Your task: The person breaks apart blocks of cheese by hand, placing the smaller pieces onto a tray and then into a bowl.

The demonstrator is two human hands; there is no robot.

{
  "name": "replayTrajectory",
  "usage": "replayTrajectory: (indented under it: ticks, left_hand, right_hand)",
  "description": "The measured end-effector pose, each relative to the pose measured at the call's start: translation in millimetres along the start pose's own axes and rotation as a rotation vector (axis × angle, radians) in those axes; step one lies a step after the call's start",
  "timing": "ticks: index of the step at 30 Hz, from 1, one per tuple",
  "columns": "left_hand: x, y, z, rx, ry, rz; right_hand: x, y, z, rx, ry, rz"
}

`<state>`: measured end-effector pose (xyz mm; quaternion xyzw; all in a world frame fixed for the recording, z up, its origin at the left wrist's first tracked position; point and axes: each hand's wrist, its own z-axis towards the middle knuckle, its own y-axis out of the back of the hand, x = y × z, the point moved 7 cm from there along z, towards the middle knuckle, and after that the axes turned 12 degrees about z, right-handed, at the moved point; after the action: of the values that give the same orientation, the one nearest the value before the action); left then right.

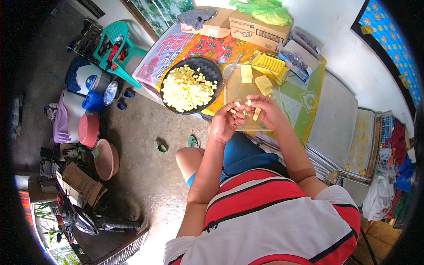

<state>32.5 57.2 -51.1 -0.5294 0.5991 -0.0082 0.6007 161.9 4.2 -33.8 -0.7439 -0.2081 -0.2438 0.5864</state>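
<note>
The left grip point(226, 121) and right grip point(265, 108) are close together in front of the torso, fingertips turned inward and almost meeting. The fingers of the left grip curl, its fingertips drawn in; those of the right grip bend toward them in a pinch. Behind the left grip, the left forearm point(205, 165) runs back in a long slant to the shoulder. Behind the right grip, the right forearm point(293, 152) angles outward to a bent elbow point(310, 181). A bare knee point(189, 157) shows behind the left grip, off to its left.
</note>
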Motion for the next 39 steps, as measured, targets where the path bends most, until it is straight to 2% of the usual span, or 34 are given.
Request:
replayTrajectory:
  ticks: [14, 20, 23, 26, 27, 30, 35, 38, 39]
  left_hand:
    - [6.5, 6.1, -0.4, -0.058, 0.035, -0.059]
    - [4.9, 36.9, 9.3, -0.074, 0.007, 0.04]
    - [-22.9, 59.0, 15.6, -0.301, -0.048, 0.403]
    - [-60.6, 94.1, 38.2, -0.457, -0.203, 0.968]
    - [-72.6, 111.8, 51.4, -0.532, -0.324, 1.096]
    - [-120.7, 106.3, 59.5, -0.663, -0.615, 1.492]
    - [-156.0, 106.5, 80.7, -0.768, -0.512, 1.834]
    - [-158.8, 75.4, 63.8, -0.846, -0.474, 1.922]
    - [-153.5, 68.6, 63.7, -0.747, -0.608, 1.872]
  right_hand:
    - [-4.8, 14.5, 6.1, -0.028, 0.003, -0.001]
    - [-4.4, 17.5, 7.5, -0.04, -0.01, 0.008]
    - [-3.7, 20.5, 7.9, -0.044, -0.003, 0.015]
    - [-3.8, 23.1, 8.5, -0.041, -0.004, 0.021]
    - [-3.8, 24.1, 9.0, -0.04, -0.005, 0.024]
    - [-2.8, 25.7, 10.0, -0.025, 0.004, 0.069]
    - [-2.6, 27.4, 11.0, -0.05, -0.021, 0.14]
    - [-1.2, 24.6, 10.7, -0.031, -0.021, 0.139]
    - [-0.2, 22.2, 10.2, -0.027, -0.022, 0.141]
